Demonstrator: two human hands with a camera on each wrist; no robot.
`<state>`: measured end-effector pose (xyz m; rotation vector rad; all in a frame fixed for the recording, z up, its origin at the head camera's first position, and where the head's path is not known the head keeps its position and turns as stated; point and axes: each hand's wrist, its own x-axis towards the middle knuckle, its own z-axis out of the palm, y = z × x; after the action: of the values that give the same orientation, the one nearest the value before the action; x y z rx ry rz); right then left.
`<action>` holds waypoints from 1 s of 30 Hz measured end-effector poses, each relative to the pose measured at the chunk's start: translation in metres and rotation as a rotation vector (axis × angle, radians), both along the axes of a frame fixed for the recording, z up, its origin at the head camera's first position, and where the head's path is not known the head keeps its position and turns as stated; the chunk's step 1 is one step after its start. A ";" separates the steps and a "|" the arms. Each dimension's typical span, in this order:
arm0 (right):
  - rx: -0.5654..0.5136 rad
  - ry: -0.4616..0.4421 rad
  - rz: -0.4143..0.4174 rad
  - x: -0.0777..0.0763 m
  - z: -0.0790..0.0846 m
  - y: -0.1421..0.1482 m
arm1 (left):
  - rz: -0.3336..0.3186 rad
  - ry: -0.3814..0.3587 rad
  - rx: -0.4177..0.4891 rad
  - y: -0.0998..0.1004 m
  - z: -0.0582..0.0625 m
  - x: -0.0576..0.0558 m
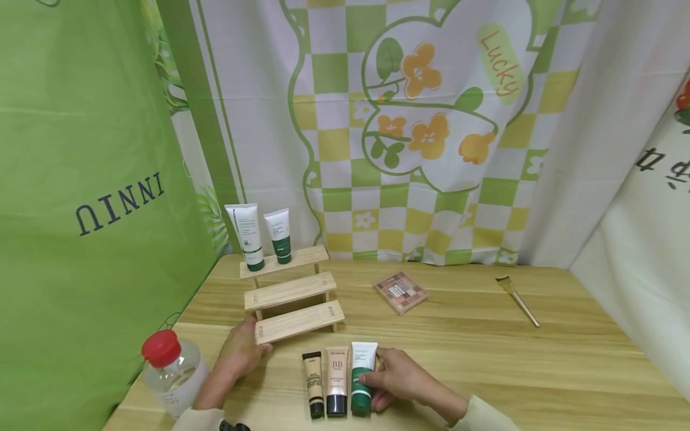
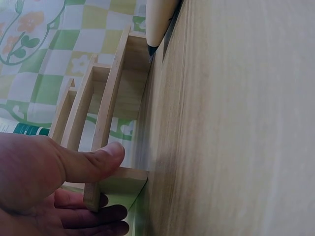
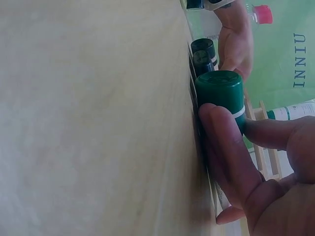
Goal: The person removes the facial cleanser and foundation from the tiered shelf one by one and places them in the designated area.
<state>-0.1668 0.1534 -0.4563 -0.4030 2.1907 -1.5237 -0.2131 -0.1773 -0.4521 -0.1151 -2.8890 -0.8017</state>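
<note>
At the bottom centre of the frame, the right hand [image 1: 396, 378] grips a green-and-white tube [image 1: 363, 358], thumb over its front and fingers at its side. Left of it in the row lie a BB tube [image 1: 337, 365] and a slim tube [image 1: 313, 377]. Lifting or twisting the held tube carelessly could nudge the BB tube just beside it, and a smooth surface might slip under so light a pinch. At the lower left, a red-capped bottle [image 1: 185, 377] stands near the left forearm; a wide elbow swing could knock it.

Farther up, the left hand [image 1: 241, 350] pinches the near left end of the wooden stand [image 1: 302, 321]. A sudden tug there could jolt the top step, where a larger white tube [image 1: 247, 230] and a smaller white-and-green tube [image 1: 277, 224] stand on their caps, tall over a narrow base and likely to topple.

The head view hides how the left hand holds; the left wrist view shows its thumb over the step's edge and fingers beneath. The right wrist view shows the held tube's cap end-on, close to the table, though whether it rests there I cannot tell. Only the head view shows the palette [image 1: 401, 292] at centre right and the brush [image 1: 519, 302] beyond.
</note>
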 end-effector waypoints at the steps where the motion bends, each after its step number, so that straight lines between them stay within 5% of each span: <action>1: 0.009 0.005 0.004 0.000 0.001 0.000 | 0.000 -0.001 0.000 0.000 0.000 0.000; 7: 0.154 0.093 -0.031 -0.015 0.015 0.008 | -0.001 0.004 -0.003 0.000 0.003 0.000; 12: 0.171 0.214 -0.111 -0.050 0.041 0.009 | 0.001 -0.004 -0.008 -0.002 0.004 -0.001; 19: 0.138 0.386 -0.168 -0.105 0.067 -0.026 | -0.003 -0.006 -0.020 -0.005 0.004 -0.002; 26: 0.234 0.581 -0.163 -0.141 0.078 -0.065 | -0.015 0.009 -0.015 -0.002 0.000 -0.003; 30: 0.208 0.594 -0.148 -0.158 0.089 -0.088 | -0.012 0.013 -0.004 -0.001 0.000 -0.002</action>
<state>-0.3248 0.0650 -0.3671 -0.7102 2.8588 -1.3439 -0.2152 -0.1783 -0.4522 -0.1377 -2.8807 -0.7935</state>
